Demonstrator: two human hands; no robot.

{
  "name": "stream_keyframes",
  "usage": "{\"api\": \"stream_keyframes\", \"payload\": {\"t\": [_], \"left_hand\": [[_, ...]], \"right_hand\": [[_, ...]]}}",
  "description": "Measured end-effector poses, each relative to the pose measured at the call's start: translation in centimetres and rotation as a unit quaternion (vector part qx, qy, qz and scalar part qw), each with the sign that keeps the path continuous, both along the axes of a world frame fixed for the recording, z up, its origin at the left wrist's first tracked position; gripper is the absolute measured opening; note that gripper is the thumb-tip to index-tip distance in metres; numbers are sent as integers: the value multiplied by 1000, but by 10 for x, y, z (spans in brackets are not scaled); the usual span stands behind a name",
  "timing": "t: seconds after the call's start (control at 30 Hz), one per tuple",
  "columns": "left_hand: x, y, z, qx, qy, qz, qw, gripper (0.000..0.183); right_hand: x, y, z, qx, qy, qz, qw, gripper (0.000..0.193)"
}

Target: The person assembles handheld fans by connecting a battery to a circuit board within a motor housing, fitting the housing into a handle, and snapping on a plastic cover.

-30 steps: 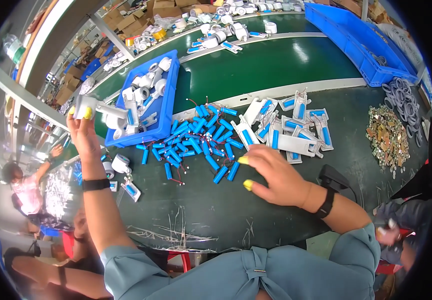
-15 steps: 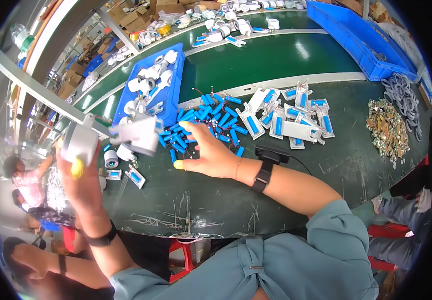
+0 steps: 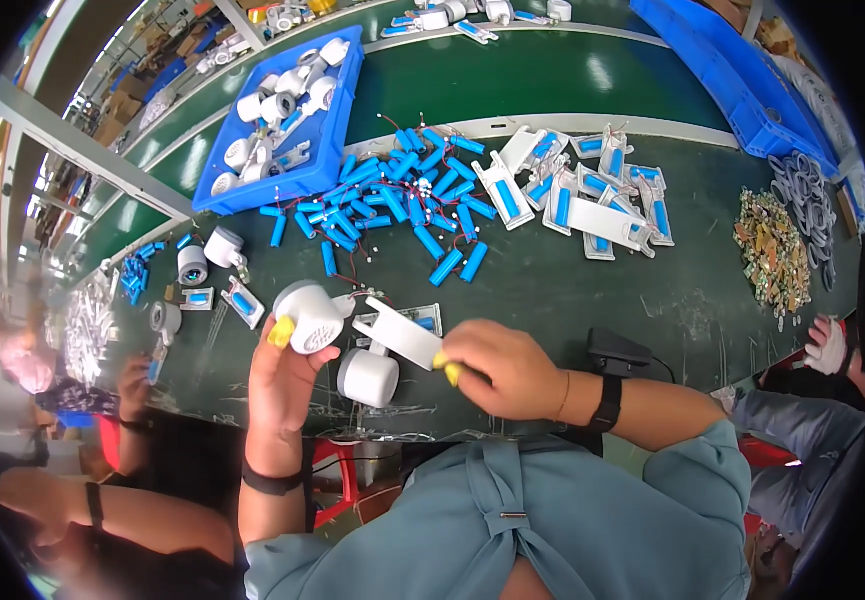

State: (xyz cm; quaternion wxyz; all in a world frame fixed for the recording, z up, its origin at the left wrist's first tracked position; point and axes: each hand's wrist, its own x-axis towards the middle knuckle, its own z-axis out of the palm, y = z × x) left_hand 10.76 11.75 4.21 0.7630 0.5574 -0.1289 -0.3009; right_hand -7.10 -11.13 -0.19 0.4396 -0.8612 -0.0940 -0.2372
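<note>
While my left hand [image 3: 289,388], at eight o'clock in my view, curls part-way closed around a round white head [image 3: 314,322], its thumb and fingers grip the sides and the grille faces up. Over at five o'clock, my right hand [image 3: 507,372] is pinched down, thumb and fingertip nipping the near end of a flat white panel [image 3: 402,335]. From there the panel points toward ten o'clock, reaching close to the held head; I cannot tell whether the two touch. Thin wires [image 3: 362,293] show just beside them. A second white head [image 3: 367,378] rests on the dark table [image 3: 522,285], between four and five o'clock from the held one. A blue cell in a white tray [image 3: 428,321] peeks out past the panel's upper edge.

Farther off, blue batteries [image 3: 392,203] heap near twelve, white handles [image 3: 602,222] pile at two, small circuit boards [image 3: 774,255] lie at three, and a blue box [image 3: 292,187] of white parts sits between ten and eleven.
</note>
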Motion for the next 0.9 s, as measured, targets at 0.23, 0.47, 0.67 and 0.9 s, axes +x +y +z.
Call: {"api": "stream_keyframes", "payload": {"t": [0.23,0.47,0.67,0.9], "left_hand": [[-14,-48,21,139,-201,-113,963,69],[-21,-48,33,281,-546,-197,764,59],[-41,-68,13,372,-761,-257,464,52],[-2,-46,29,190,-532,-316,762,47]], "right_hand": [[45,-2,20,23,7,-97,995,86],[15,-15,-6,521,113,3,846,72],[7,-36,-11,587,160,-77,790,59],[-15,-32,-10,586,222,-76,775,57]]}}
